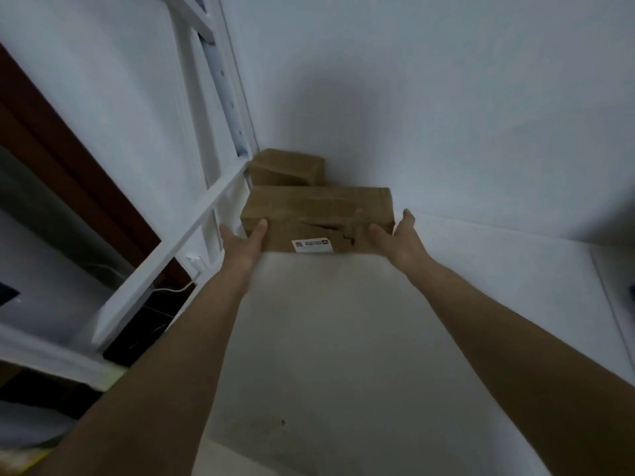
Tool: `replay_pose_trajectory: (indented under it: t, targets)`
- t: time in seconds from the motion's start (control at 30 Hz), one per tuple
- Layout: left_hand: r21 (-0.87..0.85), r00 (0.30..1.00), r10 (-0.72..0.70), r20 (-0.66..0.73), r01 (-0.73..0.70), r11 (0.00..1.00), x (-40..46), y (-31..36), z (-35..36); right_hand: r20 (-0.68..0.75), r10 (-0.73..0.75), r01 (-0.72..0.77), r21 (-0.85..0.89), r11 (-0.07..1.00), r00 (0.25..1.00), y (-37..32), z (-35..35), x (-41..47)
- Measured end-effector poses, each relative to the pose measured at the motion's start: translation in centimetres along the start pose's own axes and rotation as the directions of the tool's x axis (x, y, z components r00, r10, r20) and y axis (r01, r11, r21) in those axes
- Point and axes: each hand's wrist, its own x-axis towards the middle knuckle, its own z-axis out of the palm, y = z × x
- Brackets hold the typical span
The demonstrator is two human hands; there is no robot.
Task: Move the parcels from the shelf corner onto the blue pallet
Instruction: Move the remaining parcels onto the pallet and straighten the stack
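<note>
A long brown cardboard parcel (pixel 318 218) with a white label on its near face lies on the white shelf board (pixel 330 338), deep toward the corner. Behind it, right in the corner, sits a smaller brown parcel (pixel 287 168). My left hand (pixel 245 240) reaches to the long parcel's left end, thumb against its front face and fingers straight. My right hand (pixel 398 235) is at its right end, thumb on the front and fingers extended along the side. The blue pallet is not in view.
White walls close the corner at the back and right. A white metal shelf frame (pixel 178 242) runs along the left, with a white cable and a dark brown surface beyond it. The shelf board stretches pale between my forearms.
</note>
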Motion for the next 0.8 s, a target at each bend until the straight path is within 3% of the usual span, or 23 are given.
replay_pose_trajectory:
  t: [0.13, 0.4, 0.8]
  targets:
    - [-0.080, 0.995, -0.011, 0.096, 0.018, 0.997, 1.7, -0.6, -0.6, -0.030, 0.020, -0.017, 0.090, 0.996, 0.999, -0.1, 1.2, 0.1]
    - [-0.118, 0.958, 0.096, 0.271, -0.066, 0.991, 1.9, -1.8, -1.5, -0.161, 0.040, -0.009, 0.192, 0.981, 0.986, -0.3, 2.9, -1.9]
    - [-0.143, 0.907, 0.286, 0.309, -0.253, 0.957, -3.3, -0.8, 0.4, -0.373, 0.062, 0.043, 0.268, 0.963, 0.926, 0.6, -0.3, -9.7]
